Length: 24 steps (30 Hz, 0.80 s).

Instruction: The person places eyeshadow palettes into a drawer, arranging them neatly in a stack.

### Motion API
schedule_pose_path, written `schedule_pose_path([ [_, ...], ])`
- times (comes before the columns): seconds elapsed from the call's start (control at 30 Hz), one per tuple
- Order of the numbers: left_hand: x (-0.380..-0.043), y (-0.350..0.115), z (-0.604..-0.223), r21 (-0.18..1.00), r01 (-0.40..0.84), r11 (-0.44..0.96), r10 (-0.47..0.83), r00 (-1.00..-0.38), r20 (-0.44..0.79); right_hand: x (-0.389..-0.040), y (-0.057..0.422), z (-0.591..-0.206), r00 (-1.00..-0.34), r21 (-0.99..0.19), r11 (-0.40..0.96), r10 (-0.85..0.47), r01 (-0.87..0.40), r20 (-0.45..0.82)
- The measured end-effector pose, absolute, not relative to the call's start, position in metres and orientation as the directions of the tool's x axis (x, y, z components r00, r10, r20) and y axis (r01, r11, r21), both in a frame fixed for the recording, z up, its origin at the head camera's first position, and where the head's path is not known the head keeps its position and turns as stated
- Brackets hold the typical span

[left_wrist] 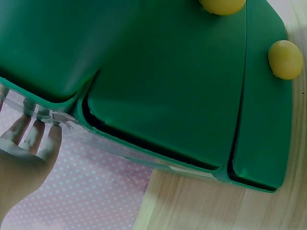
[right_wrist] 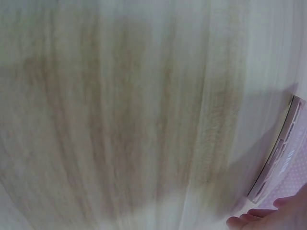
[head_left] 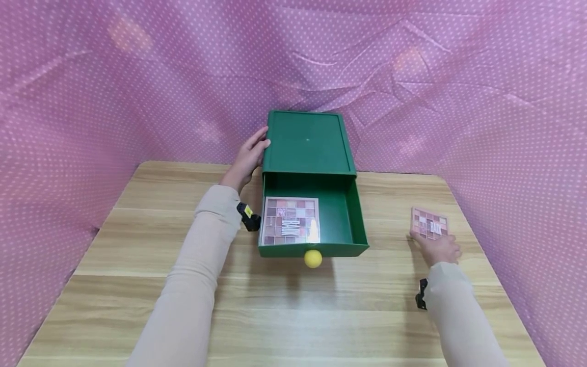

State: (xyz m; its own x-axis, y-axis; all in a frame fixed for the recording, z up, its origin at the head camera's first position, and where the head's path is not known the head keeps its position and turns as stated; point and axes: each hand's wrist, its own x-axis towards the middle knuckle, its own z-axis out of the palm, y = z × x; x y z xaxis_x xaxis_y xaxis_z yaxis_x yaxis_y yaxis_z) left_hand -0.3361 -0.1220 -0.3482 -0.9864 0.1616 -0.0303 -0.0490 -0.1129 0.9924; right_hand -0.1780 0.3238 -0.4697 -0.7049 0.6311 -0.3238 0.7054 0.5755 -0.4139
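Observation:
A green drawer cabinet [head_left: 307, 142] stands at the back of the table, its top drawer [head_left: 337, 219] pulled out. An eyeshadow palette [head_left: 289, 221] lies in the drawer's left part. On the cabinet's left side rests my left hand [head_left: 247, 160]; its extended fingers [left_wrist: 33, 136] touch the side wall near some clear tape. Far to the right, my right hand [head_left: 440, 250] holds a smaller eyeshadow palette [head_left: 428, 223] by its near end, thumb at the left corner. The right wrist view shows this palette [right_wrist: 278, 151] edge-on beside curled fingers [right_wrist: 256, 216]; their exact contact is unclear.
The open drawer has a yellow round knob [head_left: 313, 259] on its front. Below it, closed drawers show more yellow knobs [left_wrist: 285, 60]. Pink dotted cloth [head_left: 293, 56] hangs behind and beside the wooden table [head_left: 293, 316]. Black wrist cameras [head_left: 249, 217] sit on both sleeves.

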Motion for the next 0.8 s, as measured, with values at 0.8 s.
schedule_pose_path([
  [0.8, -0.333, -0.123, -0.348, 0.993, -0.039, -0.107, 0.168, -0.986, -0.02, -0.183, 0.313, -0.469, -0.693, -0.332, 0.608, 0.624, 0.721, -0.362],
])
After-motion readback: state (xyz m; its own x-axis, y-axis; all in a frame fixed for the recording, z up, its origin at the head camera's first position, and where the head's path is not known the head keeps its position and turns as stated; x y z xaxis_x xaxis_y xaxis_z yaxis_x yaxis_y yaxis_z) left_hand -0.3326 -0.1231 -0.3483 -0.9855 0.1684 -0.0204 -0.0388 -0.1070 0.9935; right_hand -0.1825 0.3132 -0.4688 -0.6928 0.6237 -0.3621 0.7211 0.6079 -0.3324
